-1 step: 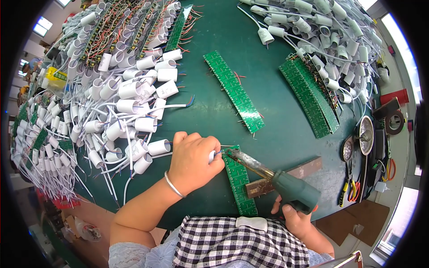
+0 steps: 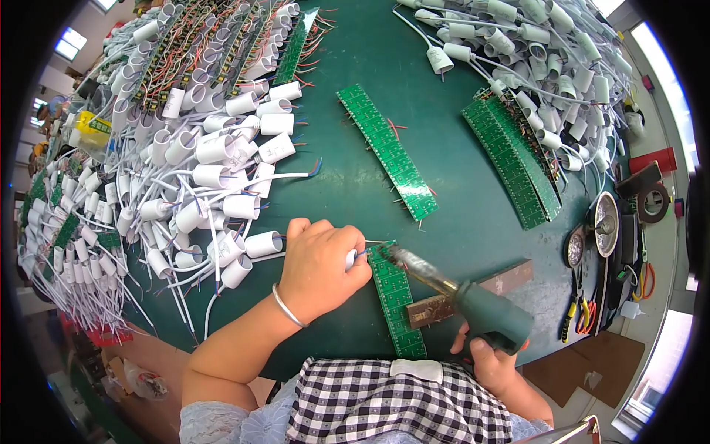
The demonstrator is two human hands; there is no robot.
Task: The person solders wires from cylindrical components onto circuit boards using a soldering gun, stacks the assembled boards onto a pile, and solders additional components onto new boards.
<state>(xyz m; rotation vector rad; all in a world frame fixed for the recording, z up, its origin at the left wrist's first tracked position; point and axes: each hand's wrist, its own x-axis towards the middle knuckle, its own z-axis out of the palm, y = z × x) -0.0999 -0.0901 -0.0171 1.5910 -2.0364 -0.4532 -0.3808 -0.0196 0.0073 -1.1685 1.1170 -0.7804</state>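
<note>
Nearest is the checked apron (image 2: 399, 407), and just beyond its right edge the right hand (image 2: 488, 362) is wrapped around the grip of a gun-shaped soldering iron (image 2: 494, 318), its barrel slanting away to the left, likely so that the fingers stay clear of the hot end. Under the barrel lies a dark bar (image 2: 436, 308), 1 end of it seeming to overlap the edge of a green circuit strip (image 2: 400, 314), perhaps as a weight to steady it. That strip lies between the 2 hands, its near end by the apron and its far end just beside the left hand (image 2: 325, 255). The left hand is closed, pinching a white cable (image 2: 350, 259) whose blue wire points at the strip's far end, presumably to hold the wire steady near the tip; whether tip and board touch cannot be told. Farther off, 1 more strip (image 2: 388, 152) lies alone on the green tabletop (image 2: 347, 44), and overlapping strips (image 2: 510, 163) rest to the right. White sleeves are heaped at left (image 2: 214, 148) and far right (image 2: 547, 44), probably parted to leave the middle free for working.
</note>
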